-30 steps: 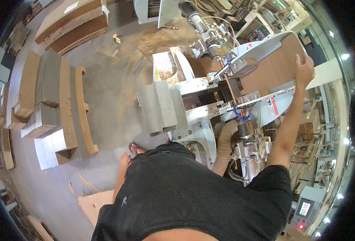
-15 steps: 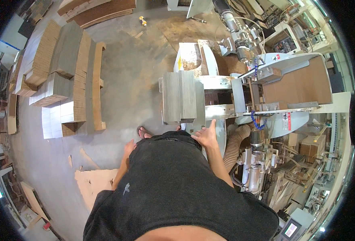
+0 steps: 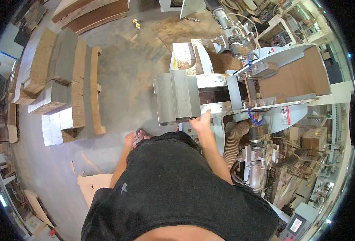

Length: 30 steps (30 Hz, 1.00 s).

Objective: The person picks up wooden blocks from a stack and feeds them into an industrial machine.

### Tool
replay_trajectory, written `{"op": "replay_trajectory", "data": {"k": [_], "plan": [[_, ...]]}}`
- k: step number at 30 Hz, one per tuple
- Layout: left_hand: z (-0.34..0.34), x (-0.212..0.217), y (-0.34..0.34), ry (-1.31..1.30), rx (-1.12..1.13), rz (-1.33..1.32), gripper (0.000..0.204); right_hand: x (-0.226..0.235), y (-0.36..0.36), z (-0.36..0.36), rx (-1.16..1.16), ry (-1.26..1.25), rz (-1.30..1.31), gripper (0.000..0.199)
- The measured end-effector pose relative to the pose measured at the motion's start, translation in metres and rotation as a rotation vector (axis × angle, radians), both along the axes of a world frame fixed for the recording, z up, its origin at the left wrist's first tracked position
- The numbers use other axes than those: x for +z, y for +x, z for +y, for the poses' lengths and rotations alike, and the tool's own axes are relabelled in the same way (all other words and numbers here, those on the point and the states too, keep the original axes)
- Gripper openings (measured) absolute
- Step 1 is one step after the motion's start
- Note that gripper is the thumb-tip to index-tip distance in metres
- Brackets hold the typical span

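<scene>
A small stack of grey board strips (image 3: 172,94) lies across the near end of the machine's two metal rails (image 3: 216,109). Beside the stack's near right corner is my right hand (image 3: 202,122), its thumb raised apart from the fingers. Those fingertips reach the end of the boards, though whether they touch is hard to tell. My left hand (image 3: 130,139) hangs by my left side above the floor, holding nothing, with the fingers loosely bent and apart.
Large piles of grey board strips (image 3: 61,60) stand on wooden bearers (image 3: 96,92) at the left. To the right are the machine's brown-faced guard (image 3: 296,76), a ribbed hose (image 3: 237,138) and a control screen (image 3: 296,225). A pale sheet (image 3: 90,186) lies on the floor.
My right hand has moved up and slightly left, closer to the near end of the boards. My left hand has risen a little. The whole view has shifted slightly.
</scene>
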<state>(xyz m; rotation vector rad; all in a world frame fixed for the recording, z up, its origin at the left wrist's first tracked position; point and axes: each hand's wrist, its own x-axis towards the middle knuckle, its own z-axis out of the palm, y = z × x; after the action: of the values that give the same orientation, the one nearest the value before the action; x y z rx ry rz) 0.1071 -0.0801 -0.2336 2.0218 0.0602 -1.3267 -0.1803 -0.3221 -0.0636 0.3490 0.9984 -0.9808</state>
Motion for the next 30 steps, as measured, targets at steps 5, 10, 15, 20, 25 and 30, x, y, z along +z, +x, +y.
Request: {"op": "replay_trajectory", "data": {"k": [5,10,15,20,25,30], "plan": [[0.026,-0.024,-0.003,-0.012,0.085,0.054,0.052,0.016,-0.009,-0.004,0.241,-0.115,0.411,0.077],[0.068,-0.041,-0.012,-0.100,-1.087,-0.803,0.037,-0.006,-0.089,-0.087,0.630,-0.560,1.924,0.073],[0.084,-0.051,-0.028,0.091,-0.776,-0.623,0.033,0.014,-0.129,-0.156,1.223,-0.233,2.056,0.046],[0.088,-0.055,-0.028,-0.057,-0.219,-0.318,0.034,0.017,-0.106,-0.154,1.414,-0.383,2.003,0.034],[0.076,-0.034,-0.040,-0.195,0.382,-0.001,0.040,0.039,-0.079,-0.138,1.158,-0.710,1.474,0.023],[0.115,-0.070,-0.041,-0.114,-0.105,-0.401,0.046,0.037,-0.042,-0.120,1.034,-0.932,0.987,0.018]]}}
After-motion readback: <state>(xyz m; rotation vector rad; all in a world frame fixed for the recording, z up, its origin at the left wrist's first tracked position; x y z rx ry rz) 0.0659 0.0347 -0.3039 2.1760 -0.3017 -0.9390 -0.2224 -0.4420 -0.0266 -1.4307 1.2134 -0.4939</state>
